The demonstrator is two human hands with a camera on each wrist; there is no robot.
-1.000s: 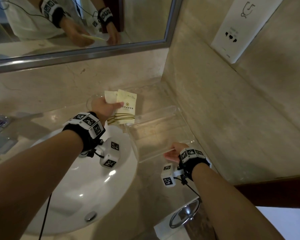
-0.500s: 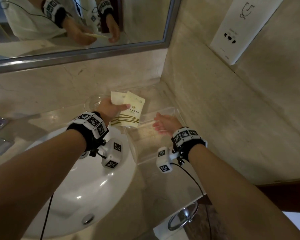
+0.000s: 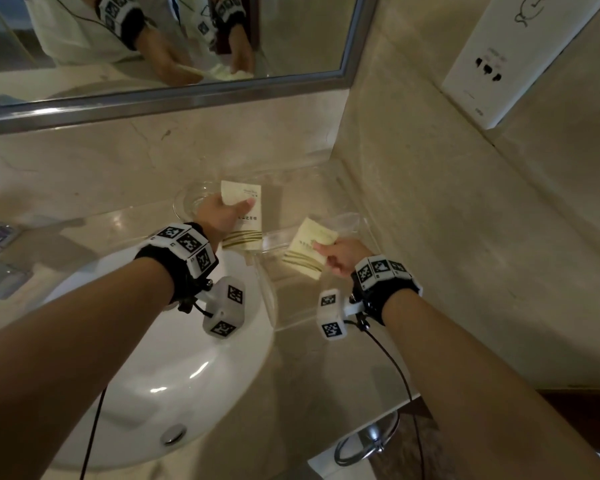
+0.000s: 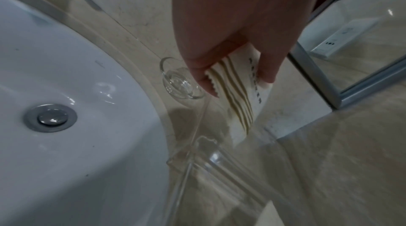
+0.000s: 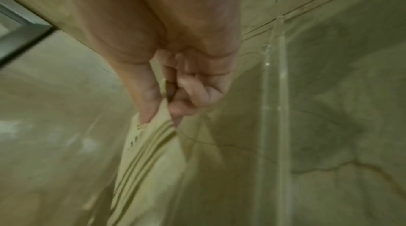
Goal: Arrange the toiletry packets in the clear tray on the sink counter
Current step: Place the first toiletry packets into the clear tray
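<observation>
The left hand (image 3: 222,216) is gripping a cream packet (image 3: 245,216) with green stripes, thumb on its face and fingers curled behind it, holding it over the counter (image 3: 125,226) by the back wall, just beside a small glass dish (image 3: 187,202). The right hand (image 3: 340,256) is pinching a second packet (image 3: 309,249) between thumb and curled fingers, holding it over the clear tray (image 3: 326,306), which is sitting at the counter's right back corner against the side wall. That packet is tilting, its striped end pointing toward the sink (image 3: 174,358). Whether it is touching the tray's floor, I cannot tell. The two hands are apart, each clamped on its own packet.
</observation>
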